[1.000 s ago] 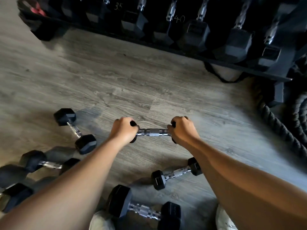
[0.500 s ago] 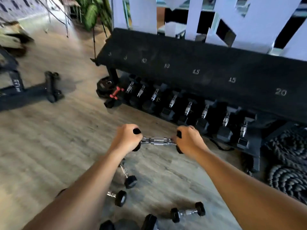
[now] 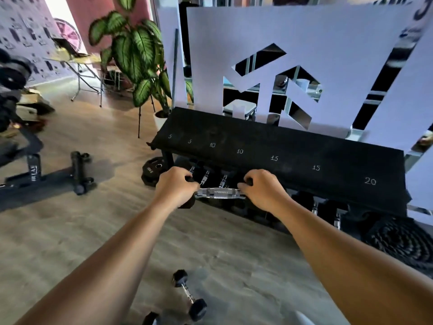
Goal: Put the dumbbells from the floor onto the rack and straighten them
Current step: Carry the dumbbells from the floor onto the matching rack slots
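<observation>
Raised from the floor a moment ago, the dumbbell (image 3: 220,193) now hangs level in front of the rack (image 3: 281,148), carried crosswise between both hands. The left hand (image 3: 177,186) is clenched over one black head, the right hand (image 3: 260,187) over the other, leaving the chrome handle bare between them. It sits just short of the top shelf, below the chalked "10" marks, with racked dumbbells on the lower tier behind it. The shelf's numbered slots look unfilled, so the lift appears nearly done; which slot suits this weight cannot be read. Another small dumbbell (image 3: 189,295) waits on the floor (image 3: 70,231) near the person's feet.
</observation>
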Tool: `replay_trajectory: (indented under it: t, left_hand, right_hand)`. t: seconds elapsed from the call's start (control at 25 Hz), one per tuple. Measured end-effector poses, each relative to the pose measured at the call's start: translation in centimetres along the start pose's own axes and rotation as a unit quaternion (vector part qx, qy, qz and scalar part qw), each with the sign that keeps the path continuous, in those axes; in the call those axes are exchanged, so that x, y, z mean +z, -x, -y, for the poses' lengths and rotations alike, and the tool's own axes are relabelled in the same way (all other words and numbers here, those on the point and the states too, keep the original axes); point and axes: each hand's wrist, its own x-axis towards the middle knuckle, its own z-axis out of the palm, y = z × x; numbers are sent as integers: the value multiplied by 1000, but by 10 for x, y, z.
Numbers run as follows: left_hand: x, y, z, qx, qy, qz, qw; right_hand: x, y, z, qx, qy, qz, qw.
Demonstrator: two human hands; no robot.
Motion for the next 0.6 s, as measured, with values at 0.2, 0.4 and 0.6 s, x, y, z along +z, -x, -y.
replay_trajectory:
  t: [0.2, 0.4, 0.6]
  left_hand:
    - [11, -51, 7, -21, 20, -1, 1000]
    - [35, -137, 1, -44, -7, -7, 999]
    - [51, -239, -12, -82, 9, -29, 996]
  right_hand:
    - [5, -54, 1, -13, 12, 4, 1000]
    - [12, -162, -16, -41, 16, 24, 999]
    - [10, -291, -25, -82, 25, 48, 995]
